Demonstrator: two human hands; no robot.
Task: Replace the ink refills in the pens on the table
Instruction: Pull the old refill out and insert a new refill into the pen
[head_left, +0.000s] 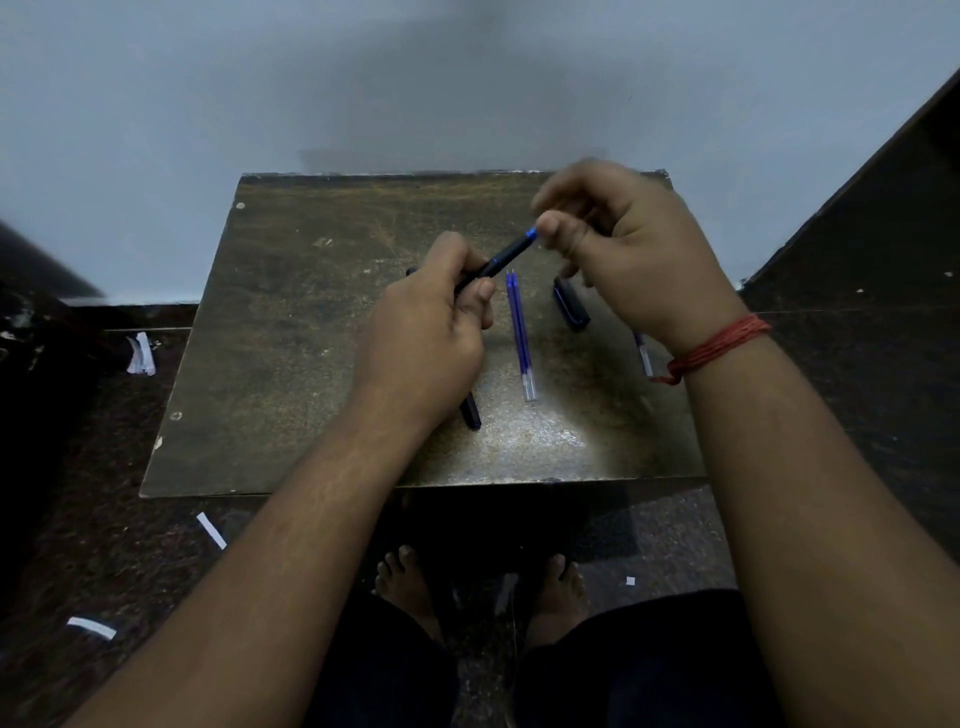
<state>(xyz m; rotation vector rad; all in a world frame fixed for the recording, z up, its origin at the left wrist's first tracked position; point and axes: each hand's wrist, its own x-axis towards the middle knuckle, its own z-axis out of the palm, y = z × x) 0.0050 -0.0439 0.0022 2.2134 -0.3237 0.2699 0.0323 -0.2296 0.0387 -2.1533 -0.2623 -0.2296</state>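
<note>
Slim black plastic pen barrel (503, 258), held above the worn brown tabletop (291, 332): left hand (423, 338) curls round its lower end, right hand (621, 249) pinches the blue tip (531, 233). Light, rigid and probably slick; best gripped mid-barrel. Two thin blue ink refills (521, 338), likely flexible, lie side by side below; a dark cap (571, 310) rests nearby. No containers visible.
</note>
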